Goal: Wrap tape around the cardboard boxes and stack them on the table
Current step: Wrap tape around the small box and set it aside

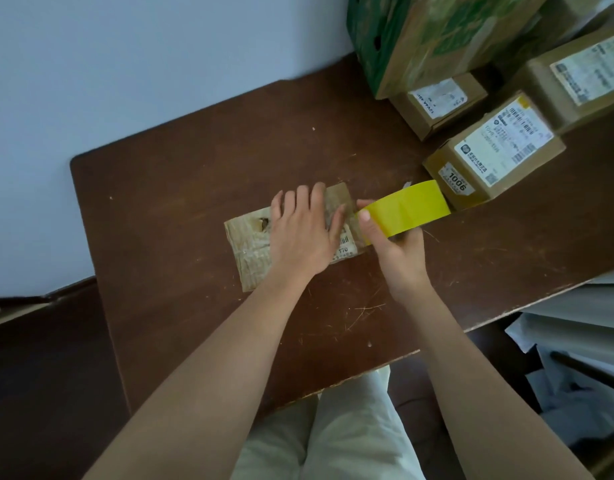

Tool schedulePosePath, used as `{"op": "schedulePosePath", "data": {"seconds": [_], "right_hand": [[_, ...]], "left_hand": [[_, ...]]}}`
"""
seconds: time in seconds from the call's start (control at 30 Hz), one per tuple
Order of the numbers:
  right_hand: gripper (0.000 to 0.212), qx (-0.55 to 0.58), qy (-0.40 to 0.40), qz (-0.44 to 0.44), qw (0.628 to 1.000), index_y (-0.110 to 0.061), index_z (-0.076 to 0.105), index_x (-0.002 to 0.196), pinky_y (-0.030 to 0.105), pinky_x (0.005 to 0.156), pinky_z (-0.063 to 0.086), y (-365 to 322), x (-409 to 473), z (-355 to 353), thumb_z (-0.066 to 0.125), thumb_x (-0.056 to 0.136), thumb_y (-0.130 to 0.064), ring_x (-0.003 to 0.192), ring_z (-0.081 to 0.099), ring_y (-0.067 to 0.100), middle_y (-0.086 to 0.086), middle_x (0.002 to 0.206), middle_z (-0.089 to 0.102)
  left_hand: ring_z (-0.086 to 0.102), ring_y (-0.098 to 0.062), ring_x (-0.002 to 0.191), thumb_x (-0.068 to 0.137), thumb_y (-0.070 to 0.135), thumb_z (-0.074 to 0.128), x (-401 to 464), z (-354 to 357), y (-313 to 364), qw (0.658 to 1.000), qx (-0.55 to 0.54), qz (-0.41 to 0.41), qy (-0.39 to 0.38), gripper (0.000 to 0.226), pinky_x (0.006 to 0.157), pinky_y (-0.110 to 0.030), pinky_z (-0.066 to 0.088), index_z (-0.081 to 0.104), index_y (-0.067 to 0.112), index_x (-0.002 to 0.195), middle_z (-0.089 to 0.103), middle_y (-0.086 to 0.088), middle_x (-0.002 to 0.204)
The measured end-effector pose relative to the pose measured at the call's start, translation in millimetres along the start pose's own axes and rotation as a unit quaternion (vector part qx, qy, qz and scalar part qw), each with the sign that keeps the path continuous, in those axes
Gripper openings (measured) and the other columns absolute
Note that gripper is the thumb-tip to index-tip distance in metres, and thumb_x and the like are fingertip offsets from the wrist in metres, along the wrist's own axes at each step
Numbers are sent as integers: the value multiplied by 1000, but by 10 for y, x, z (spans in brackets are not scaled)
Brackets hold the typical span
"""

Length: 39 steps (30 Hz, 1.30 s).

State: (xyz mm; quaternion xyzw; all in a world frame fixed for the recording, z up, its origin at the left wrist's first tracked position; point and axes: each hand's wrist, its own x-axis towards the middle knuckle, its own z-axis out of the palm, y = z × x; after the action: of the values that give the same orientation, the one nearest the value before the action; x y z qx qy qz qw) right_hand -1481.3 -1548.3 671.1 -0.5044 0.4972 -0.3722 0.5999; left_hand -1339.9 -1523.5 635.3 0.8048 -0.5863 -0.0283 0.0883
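A worn, flat cardboard box (pixel 250 244) lies in the middle of the dark brown table (pixel 181 174). My left hand (pixel 302 230) presses flat on its top with fingers spread. Just right of the box, my right hand (pixel 392 247) grips a roll of yellow tape (pixel 406 211), thumb on the roll's outer face. The roll sits at the box's right end, and the tape's free end is hidden there.
Several labelled cardboard boxes stand at the table's back right: one marked 1006 (pixel 495 157), a smaller one (pixel 440 102), another (pixel 582 77), and a large green-printed box (pixel 437 36). A pale wall lies to the left. White sheets (pixel 575 341) lie below the table's right edge.
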Motion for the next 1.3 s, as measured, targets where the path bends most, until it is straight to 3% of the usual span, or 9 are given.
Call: {"op": "schedulePosePath", "data": {"seconds": [0.13,0.27,0.37,0.5,0.6,0.73,0.87,0.97,1.3], "right_hand": [[29,97,32,111,989,-23,69,116,45,93,57,29,21,-37,70,89,-33,108,70,15,-2,112,75],[33,115,62,136,982,-23,65,127,40,90,58,87,54,-13,67,94,-24,107,70,15,-2,111,74],[36,117,52,143,981,-22,63,132,38,87,60,82,60,-2,66,96,-22,106,71,14,0,112,73],[20,93,15,174,980,-29,69,115,45,91,58,5,112,-6,65,97,-23,99,72,10,-10,98,76],[17,91,29,199,975,-26,71,113,47,92,56,-90,129,-2,65,97,-27,104,70,14,-9,105,74],[21,134,41,166,976,-19,70,116,39,80,58,-333,100,-29,64,97,-25,102,71,15,-1,111,74],[19,160,71,119,977,-22,70,113,41,90,56,-568,118,2,68,94,-18,107,69,18,-2,109,75],[22,161,130,77,975,-21,72,106,35,94,54,-669,149,13,71,89,-7,96,70,7,-6,96,76],[34,205,21,145,968,-19,63,129,35,71,59,-670,194,169,65,96,-19,98,67,15,-4,109,73]], "left_hand": [[56,-24,102,101,49,32,-1,-9,-14,1000,-19,-3,1,51,104,-40,33,55,13,129,61,-3,108],[54,-23,107,99,55,31,13,-12,-30,1000,-28,-1,-5,56,106,-38,30,52,14,133,59,-2,113],[49,-23,118,86,74,33,8,-60,-53,997,-62,-1,-35,81,111,-38,25,47,14,139,56,-3,123],[32,-27,139,54,101,34,-35,-188,-196,987,-31,91,-127,137,121,-46,10,19,8,154,35,-10,148],[21,-29,144,58,87,61,-12,-239,-184,977,39,122,-168,142,122,-50,4,-8,11,156,22,-14,153],[24,-27,142,61,73,74,-11,-384,-125,989,-26,83,-115,136,123,-45,3,-2,10,156,26,-11,150],[31,-26,135,58,67,76,-54,-600,-129,994,-69,78,14,129,121,-43,7,16,5,154,37,-12,144],[31,-26,133,59,64,77,-84,-769,-123,990,-88,89,71,125,120,-40,5,19,4,152,38,-14,141],[38,-27,132,61,59,75,-188,-936,-282,981,-125,75,125,112,119,-44,14,28,8,149,42,-15,137]]}}
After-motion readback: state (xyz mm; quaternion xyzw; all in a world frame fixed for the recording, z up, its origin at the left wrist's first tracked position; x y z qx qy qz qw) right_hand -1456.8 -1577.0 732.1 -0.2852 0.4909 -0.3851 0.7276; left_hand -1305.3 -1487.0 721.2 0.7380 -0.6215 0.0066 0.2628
